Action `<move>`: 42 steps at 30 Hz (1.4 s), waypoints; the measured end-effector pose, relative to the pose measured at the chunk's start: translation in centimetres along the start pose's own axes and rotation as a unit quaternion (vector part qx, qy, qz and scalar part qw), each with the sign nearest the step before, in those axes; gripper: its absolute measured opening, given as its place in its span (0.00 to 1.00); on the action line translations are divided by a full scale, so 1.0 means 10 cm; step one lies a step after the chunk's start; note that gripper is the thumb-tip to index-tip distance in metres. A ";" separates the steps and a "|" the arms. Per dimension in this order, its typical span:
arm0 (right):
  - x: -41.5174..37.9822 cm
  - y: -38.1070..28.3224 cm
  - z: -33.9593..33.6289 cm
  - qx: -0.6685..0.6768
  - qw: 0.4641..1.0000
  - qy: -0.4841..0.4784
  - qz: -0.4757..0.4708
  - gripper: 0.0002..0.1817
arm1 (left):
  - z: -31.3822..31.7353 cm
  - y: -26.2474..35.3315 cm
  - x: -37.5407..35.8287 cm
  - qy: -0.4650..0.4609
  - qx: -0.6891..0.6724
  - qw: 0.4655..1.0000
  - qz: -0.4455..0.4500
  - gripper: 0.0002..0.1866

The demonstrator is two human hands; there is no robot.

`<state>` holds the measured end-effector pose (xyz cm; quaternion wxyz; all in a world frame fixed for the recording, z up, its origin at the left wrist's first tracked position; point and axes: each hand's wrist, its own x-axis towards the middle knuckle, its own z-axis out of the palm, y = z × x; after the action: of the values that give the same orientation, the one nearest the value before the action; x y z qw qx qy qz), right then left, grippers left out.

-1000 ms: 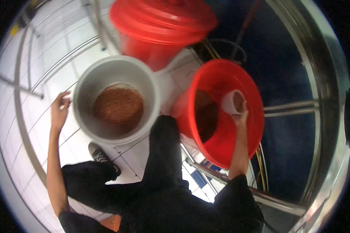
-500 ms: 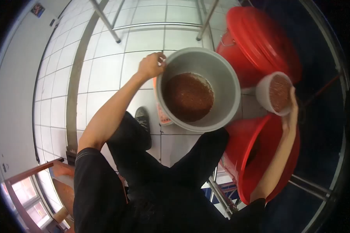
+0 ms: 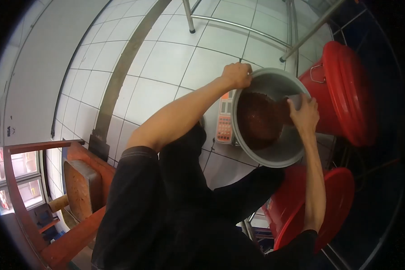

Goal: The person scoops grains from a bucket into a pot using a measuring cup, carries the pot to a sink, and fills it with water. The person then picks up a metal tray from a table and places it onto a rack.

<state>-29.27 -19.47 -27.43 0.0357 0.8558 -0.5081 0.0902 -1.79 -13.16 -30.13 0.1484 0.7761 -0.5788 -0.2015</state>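
Observation:
A large grey metal pot (image 3: 274,157) stands with a reddish-brown grainy mass (image 3: 256,121) in its bottom. My left hand (image 3: 237,75) is closed on the pot's upper left rim. Over the pot's right side, my right hand (image 3: 305,114) grips a whitish bowl (image 3: 295,101), tilted toward the inside. Reddish-brown grains stream from the bowl onto the mass below; the hand hides part of the bowl. Beneath the pot's left edge shows an orange scale (image 3: 224,128) with a keypad and display.
A red lidded bucket (image 3: 317,83) stands right of the pot. Nearer me is an open red bucket (image 3: 283,198). Metal stand legs (image 3: 240,27) rise from the tiled floor ahead. At lower left is a reddish wooden frame (image 3: 76,238) beside a rectangular tin (image 3: 83,189).
My right hand has brought the filled bowl from above the open red bucket left into the pot and tipped it. The camera view has turned, shifting the pot right in view.

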 end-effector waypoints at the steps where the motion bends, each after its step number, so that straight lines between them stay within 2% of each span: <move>1: 0.00 -0.06 0.01 0.002 1.000 -0.003 -0.002 0.33 | -0.01 0.00 0.00 -0.007 -0.002 1.000 0.003 0.14; 3: -0.01 -0.18 0.02 -0.045 0.995 0.034 -0.087 0.34 | -0.03 0.01 -0.01 -0.014 -0.003 1.000 0.005 0.14; 4: -0.03 -0.23 0.02 -0.045 0.995 0.034 -0.088 0.34 | -0.03 0.01 -0.01 -0.013 -0.001 1.000 0.007 0.14; 6: -0.08 -0.31 -0.01 -0.052 0.978 0.102 -0.174 0.36 | -0.02 0.01 -0.01 -0.008 0.001 1.000 0.006 0.14; 10: -0.18 -0.41 -0.04 -0.037 0.973 0.104 -0.204 0.37 | 0.01 -0.02 0.01 0.003 -0.002 1.000 0.011 0.14; 12: -0.22 -0.45 -0.09 -0.013 0.958 0.137 -0.251 0.36 | -0.01 -0.02 0.00 -0.005 -0.003 1.000 0.011 0.14; 18: -0.28 -0.43 -0.15 -0.029 0.931 0.198 -0.304 0.36 | 0.00 -0.01 0.01 -0.003 -0.009 1.000 0.016 0.14; 22: -0.26 -0.42 -0.24 0.011 0.921 0.254 -0.297 0.37 | -0.01 -0.01 0.02 0.001 -0.003 1.000 0.017 0.14; 24: -0.25 -0.41 -0.41 0.170 0.947 0.236 -0.136 0.34 | 0.01 -0.02 0.02 -0.005 -0.003 1.000 0.020 0.14; 25: -0.25 -0.36 -0.48 0.165 0.948 0.238 -0.128 0.34 | 0.01 -0.03 0.03 -0.001 -0.003 1.000 0.012 0.15; 27: -0.30 -0.16 -0.60 0.338 0.908 0.236 0.078 0.28 | 0.05 -0.06 0.04 0.011 -0.004 1.000 0.009 0.16; 28: -0.33 0.01 -0.65 0.316 0.911 0.246 0.099 0.28 | 0.08 -0.11 0.05 0.018 -0.007 1.000 0.018 0.17; 30: -0.57 0.56 -0.84 0.482 0.818 0.222 0.224 0.28 | 0.13 -0.15 0.13 0.004 -0.034 0.999 0.043 0.20; 31: -0.82 0.83 -1.07 0.602 0.745 0.204 0.204 0.31 | 0.29 -0.33 0.22 0.047 -0.067 0.990 0.112 0.19; 32: -1.01 0.99 -1.17 0.627 0.707 0.239 0.222 0.33 | 0.23 -0.28 0.19 0.002 -0.136 0.988 0.070 0.20; 33: -1.21 1.15 -1.28 0.650 0.667 0.277 0.237 0.35 | 0.24 -0.32 0.23 0.003 -0.118 0.986 0.115 0.20; 34: -1.35 1.36 -1.21 0.583 0.666 0.364 0.290 0.35 | 0.28 -0.38 0.25 0.028 -0.112 0.982 0.152 0.19; 35: -1.59 1.64 -1.23 0.555 0.671 0.387 0.303 0.35 | 0.21 -0.27 0.22 -0.014 -0.154 0.984 0.088 0.18; 37: -2.04 2.11 -1.15 0.423 0.733 0.445 0.293 0.36 | 0.18 -0.29 0.21 -0.018 -0.141 0.981 0.130 0.16; 38: -2.25 2.33 -1.04 0.412 0.732 0.453 0.300 0.36 | 0.15 -0.29 0.20 -0.022 -0.129 0.982 0.138 0.15; 40: -2.59 2.69 -0.74 0.261 0.764 0.478 0.347 0.37 | 0.13 -0.25 0.23 -0.029 -0.107 0.983 0.143 0.15; 41: -2.70 2.75 -0.62 0.257 0.763 0.479 0.349 0.37 | 0.13 -0.24 0.24 -0.040 -0.118 0.984 0.127 0.15; 42: -2.81 2.77 -0.52 0.177 0.805 0.414 0.386 0.37 | 0.13 -0.19 0.22 -0.037 -0.122 0.984 0.128 0.15</move>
<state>-67.26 -7.74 -28.55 0.0528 0.4616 -0.7086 0.5311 -0.29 -14.71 -32.41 0.2446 0.6637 -0.6496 -0.2786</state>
